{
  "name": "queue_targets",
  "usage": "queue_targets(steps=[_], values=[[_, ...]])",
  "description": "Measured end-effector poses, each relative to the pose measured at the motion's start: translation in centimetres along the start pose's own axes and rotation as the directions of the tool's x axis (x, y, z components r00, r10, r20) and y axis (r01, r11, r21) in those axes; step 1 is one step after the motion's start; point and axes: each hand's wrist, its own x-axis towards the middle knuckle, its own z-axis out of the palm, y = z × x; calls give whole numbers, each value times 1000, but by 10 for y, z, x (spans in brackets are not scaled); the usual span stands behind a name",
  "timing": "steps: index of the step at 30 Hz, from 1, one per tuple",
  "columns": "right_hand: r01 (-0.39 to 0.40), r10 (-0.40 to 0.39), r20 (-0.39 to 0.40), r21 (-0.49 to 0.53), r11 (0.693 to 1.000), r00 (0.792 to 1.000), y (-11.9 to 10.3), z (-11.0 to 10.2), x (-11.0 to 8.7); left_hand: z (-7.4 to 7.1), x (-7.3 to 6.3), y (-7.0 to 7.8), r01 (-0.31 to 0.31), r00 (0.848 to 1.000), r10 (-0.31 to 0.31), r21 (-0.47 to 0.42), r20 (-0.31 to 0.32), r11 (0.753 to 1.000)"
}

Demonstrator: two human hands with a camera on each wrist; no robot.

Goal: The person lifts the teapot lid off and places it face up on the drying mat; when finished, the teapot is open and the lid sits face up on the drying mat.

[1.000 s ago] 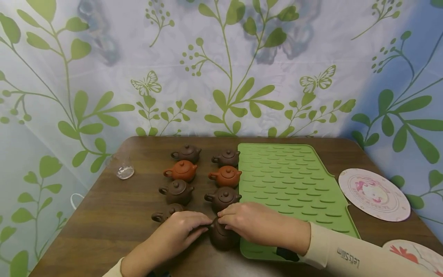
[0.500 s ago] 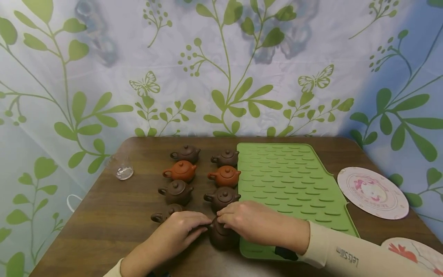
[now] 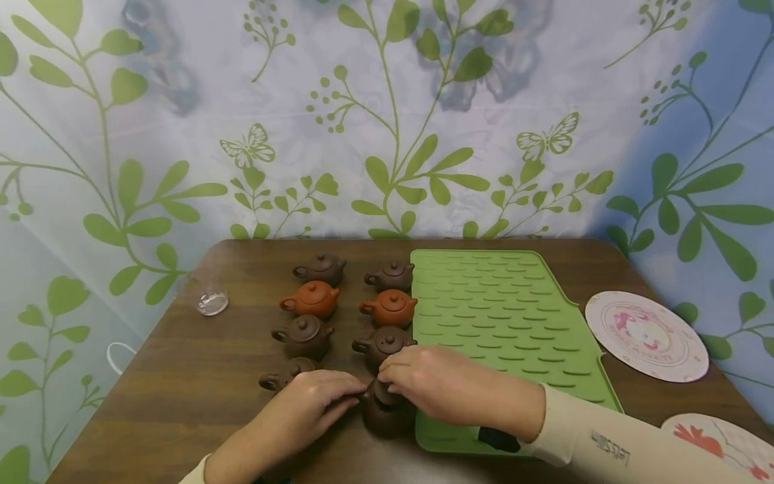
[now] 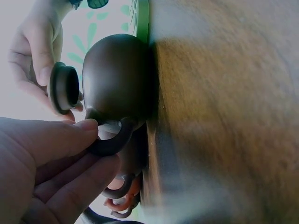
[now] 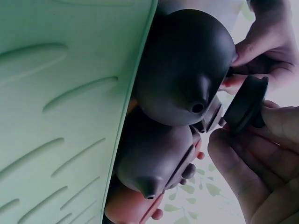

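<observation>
A dark brown teapot (image 3: pixel 385 422) stands on the table at the near end of the right-hand row, beside the green mat. My left hand (image 3: pixel 314 403) pinches its loop handle (image 4: pixel 114 143) between thumb and fingers. The fingers of my right hand (image 3: pixel 438 383) hold the teapot's lid (image 5: pixel 245 105) by its knob. In both wrist views the lid is tilted and apart from the pot, just above its top. The pot's spout (image 5: pixel 197 105) points toward the mat. In the head view my fingers partly cover the lid and the pot's top.
Behind this pot, brown teapots (image 3: pixel 387 344) and an orange teapot (image 3: pixel 390 307) line the green mat (image 3: pixel 490 316). A second row of teapots (image 3: pixel 304 336) stands to the left. A clear glass object (image 3: pixel 213 302) is at far left. Round printed mats (image 3: pixel 647 336) lie at right.
The lid has come up off the teapot in my right hand, which has risen slightly. My left hand keeps hold of the handle. The head view has shifted a little.
</observation>
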Motion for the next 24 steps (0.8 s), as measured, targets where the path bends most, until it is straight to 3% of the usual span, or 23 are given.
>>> queue_targets(steps=[11,19,24], values=[[-53,57,-42,75,996,998,0,-9,-4,0,-1,2,3,1000,-3,-22,7,1000],[-22,37,-124,117,993,992,9,-20,0,-1,1,-1,3,1000,-2,-33,9,999],[-54,67,-113,120,991,991,14,-27,5,-1,0,1,5,1000,-5,-25,12,1000]])
